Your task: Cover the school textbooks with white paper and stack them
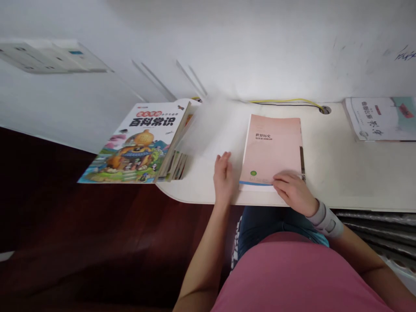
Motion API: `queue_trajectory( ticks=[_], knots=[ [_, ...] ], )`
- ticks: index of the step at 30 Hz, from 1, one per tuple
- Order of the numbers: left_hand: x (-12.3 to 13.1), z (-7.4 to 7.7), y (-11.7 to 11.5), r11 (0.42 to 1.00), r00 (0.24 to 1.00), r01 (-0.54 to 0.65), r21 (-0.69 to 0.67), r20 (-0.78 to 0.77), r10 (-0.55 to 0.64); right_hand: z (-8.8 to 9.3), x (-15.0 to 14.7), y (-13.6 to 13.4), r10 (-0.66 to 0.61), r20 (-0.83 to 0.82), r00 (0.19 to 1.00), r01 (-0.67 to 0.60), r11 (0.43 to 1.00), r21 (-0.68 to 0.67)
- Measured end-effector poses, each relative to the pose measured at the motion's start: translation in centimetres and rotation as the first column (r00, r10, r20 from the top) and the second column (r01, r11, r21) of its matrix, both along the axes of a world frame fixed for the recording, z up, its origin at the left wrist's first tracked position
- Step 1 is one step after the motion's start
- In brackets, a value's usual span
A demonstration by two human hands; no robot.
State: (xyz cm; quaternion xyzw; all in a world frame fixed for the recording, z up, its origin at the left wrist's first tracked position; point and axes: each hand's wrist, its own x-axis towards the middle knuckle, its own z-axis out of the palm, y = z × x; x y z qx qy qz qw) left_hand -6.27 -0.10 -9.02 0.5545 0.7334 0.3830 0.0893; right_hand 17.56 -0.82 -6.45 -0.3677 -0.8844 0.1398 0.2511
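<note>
A pink-covered book [273, 149] lies flat on the white desk, a blue strip along its lower edge. My right hand [294, 190], with a grey wrist brace, is at the book's lower right corner, fingers bent over the cover and thumb by the bottom edge. Left of the book, my left hand [223, 178] is raised with its fingers stretched out, slightly blurred, and nothing is visible in it. Just beyond it a clear, see-through sheet [208, 128] is smeared by motion. Whether my left fingers touch that sheet, I cannot tell.
A stack of books topped by an illustrated one [139, 143] overhangs the left end of the desk [344, 173]. More books [378, 119] lie at the far right. A yellow cable [286, 100] runs along the wall into a desk hole [325, 110].
</note>
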Motion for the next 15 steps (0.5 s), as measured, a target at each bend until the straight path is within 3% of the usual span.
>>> queue_trajectory(
  ticks=[3, 5, 8, 10, 13, 15],
  knots=[
    [1.2, 1.4, -1.8, 0.971, 0.990, -0.108, 0.211, 0.110, 0.086, -0.1, -0.1, -0.7, -0.151, -0.270, 0.951, 0.145, 0.989, -0.042],
    [3.4, 2.6, -3.4, 0.962, 0.992, -0.003, 0.272, 0.124, -0.032, -0.1, 0.0, -1.1, -0.266, -0.437, 0.859, 0.250, 0.964, -0.096],
    [7.8, 4.2, -4.6, 0.931, 0.951, 0.251, 0.266, 0.110, -0.288, -0.1, 0.3, -1.6, -0.355, -0.562, 0.747, 0.326, 0.933, -0.155],
    [10.6, 4.8, -4.0, 0.886, 0.905, 0.386, 0.257, 0.082, -0.418, -0.1, 0.6, -1.8, -0.319, -0.572, 0.755, 0.304, 0.944, -0.126],
    [13.3, 5.2, -1.8, 0.825, 0.853, 0.503, 0.258, 0.008, -0.522, -0.2, 1.9, -1.6, -0.205, -0.483, 0.851, 0.242, 0.970, 0.014],
    [14.2, 5.1, -0.2, 0.793, 0.817, 0.575, 0.201, -0.075, -0.572, -0.3, 3.6, -1.1, -0.243, -0.390, 0.888, 0.295, 0.952, 0.080]
  ],
)
